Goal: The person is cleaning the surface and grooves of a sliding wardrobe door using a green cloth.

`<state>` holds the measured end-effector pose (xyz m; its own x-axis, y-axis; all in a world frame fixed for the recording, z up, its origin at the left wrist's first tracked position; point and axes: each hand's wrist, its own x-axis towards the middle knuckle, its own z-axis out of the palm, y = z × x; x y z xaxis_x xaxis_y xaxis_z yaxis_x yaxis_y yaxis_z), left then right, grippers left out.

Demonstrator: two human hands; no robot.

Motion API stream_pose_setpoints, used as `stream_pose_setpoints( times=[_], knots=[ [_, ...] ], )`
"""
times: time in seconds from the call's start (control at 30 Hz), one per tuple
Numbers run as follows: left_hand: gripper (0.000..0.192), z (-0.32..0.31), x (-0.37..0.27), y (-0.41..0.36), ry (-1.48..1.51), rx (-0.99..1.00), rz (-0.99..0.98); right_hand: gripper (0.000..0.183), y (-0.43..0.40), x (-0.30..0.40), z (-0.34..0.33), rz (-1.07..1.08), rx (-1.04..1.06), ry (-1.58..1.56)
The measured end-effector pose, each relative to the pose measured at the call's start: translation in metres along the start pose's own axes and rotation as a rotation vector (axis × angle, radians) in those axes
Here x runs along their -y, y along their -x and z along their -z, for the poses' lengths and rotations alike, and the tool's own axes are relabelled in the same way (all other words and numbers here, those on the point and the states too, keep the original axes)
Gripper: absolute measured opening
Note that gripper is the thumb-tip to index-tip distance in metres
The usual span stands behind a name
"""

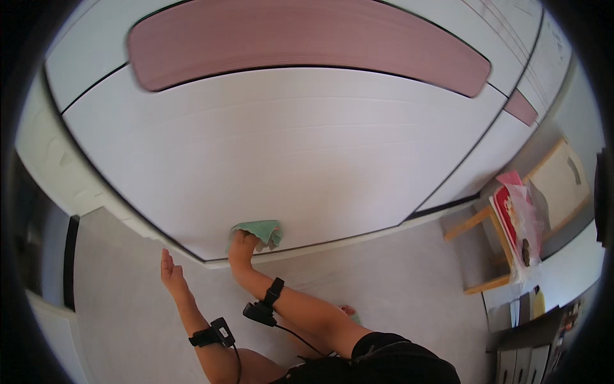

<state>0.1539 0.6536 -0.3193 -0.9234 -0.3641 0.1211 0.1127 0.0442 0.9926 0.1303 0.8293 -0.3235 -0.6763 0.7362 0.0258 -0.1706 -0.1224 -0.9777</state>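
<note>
My right hand [245, 236] presses a green cloth [261, 229] against the lower part of a white cabinet door [288, 158], just above its bottom edge. The cloth covers most of the fingers, and its crumpled lower edge hangs loose. My left hand [171, 272] is held out to the left of the door's lower corner, over the grey floor [124, 269]. It holds nothing; its fingers are straight and the thumb stands off from them. Across the top of the door runs a wide pink panel [307, 36] with rounded ends.
A wooden chair [501, 240] on the right bears a red-and-white item [506, 211] and clear plastic wrapping [527, 216]. Drawers [523, 365] stand at the lower right. Black straps [274, 291] with small cabled devices [223, 331] sit on both forearms.
</note>
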Motion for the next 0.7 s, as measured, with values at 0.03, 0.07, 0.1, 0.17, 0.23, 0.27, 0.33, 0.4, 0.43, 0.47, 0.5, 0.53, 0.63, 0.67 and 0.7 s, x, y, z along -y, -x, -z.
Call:
stream_pose_setpoints(
  times=[0.03, 0.07, 0.1, 0.17, 0.23, 0.27, 0.33, 0.4, 0.43, 0.47, 0.5, 0.53, 0.63, 0.67, 0.7],
  knots=[
    [0.063, -0.004, -0.008, 0.003, 0.101, -0.069, 0.113, 0.022, 0.001, -0.011, -0.005, 0.003, 0.06, 0.029],
    [0.057, -0.003, -0.013, 0.005, 0.194, -0.153, 0.225, 0.023, 0.006, -0.019, -0.013, -0.001, 0.127, 0.056],
    [0.045, 0.011, -0.016, 0.003, 0.179, -0.199, 0.191, 0.026, 0.018, -0.017, -0.031, -0.006, 0.11, 0.159],
    [0.043, 0.03, -0.024, -0.001, 0.207, -0.263, 0.191, 0.031, 0.024, -0.013, -0.058, -0.035, 0.081, 0.182],
    [0.038, 0.066, -0.029, 0.002, 0.228, -0.355, 0.176, 0.033, 0.045, -0.003, -0.081, -0.201, 0.118, 0.167],
    [0.038, 0.083, -0.031, 0.005, 0.216, -0.409, 0.175, 0.034, 0.057, 0.002, -0.088, -0.339, 0.14, 0.151],
    [0.038, 0.094, -0.038, 0.011, 0.239, -0.418, 0.203, 0.032, 0.072, -0.012, -0.099, -0.239, 0.106, 0.223],
    [0.039, 0.074, -0.036, 0.014, 0.286, -0.421, 0.209, 0.032, 0.049, -0.054, -0.093, -0.097, 0.019, 0.297],
    [0.039, 0.052, -0.041, 0.013, 0.33, -0.362, 0.226, 0.033, 0.017, -0.082, -0.084, -0.108, 0.042, 0.294],
    [0.04, 0.057, -0.043, 0.013, 0.334, -0.352, 0.235, 0.036, 0.025, -0.084, -0.092, -0.16, 0.112, 0.287],
    [0.04, 0.061, -0.045, 0.014, 0.318, -0.357, 0.234, 0.032, 0.034, -0.085, -0.1, -0.241, 0.065, 0.244],
    [0.04, 0.064, -0.048, 0.014, 0.322, -0.372, 0.229, 0.029, 0.04, -0.085, -0.11, -0.317, 0.008, 0.199],
    [0.039, 0.086, -0.062, 0.026, 0.311, -0.412, 0.259, 0.026, 0.064, -0.094, -0.099, -0.612, 0.218, 0.238],
    [0.038, 0.067, -0.072, 0.023, 0.359, -0.36, 0.269, 0.026, 0.032, -0.117, -0.076, -0.58, 0.194, 0.25],
    [0.037, 0.06, -0.079, 0.022, 0.395, -0.326, 0.272, 0.024, 0.007, -0.132, -0.051, -0.701, 0.512, 0.188]
  ],
)
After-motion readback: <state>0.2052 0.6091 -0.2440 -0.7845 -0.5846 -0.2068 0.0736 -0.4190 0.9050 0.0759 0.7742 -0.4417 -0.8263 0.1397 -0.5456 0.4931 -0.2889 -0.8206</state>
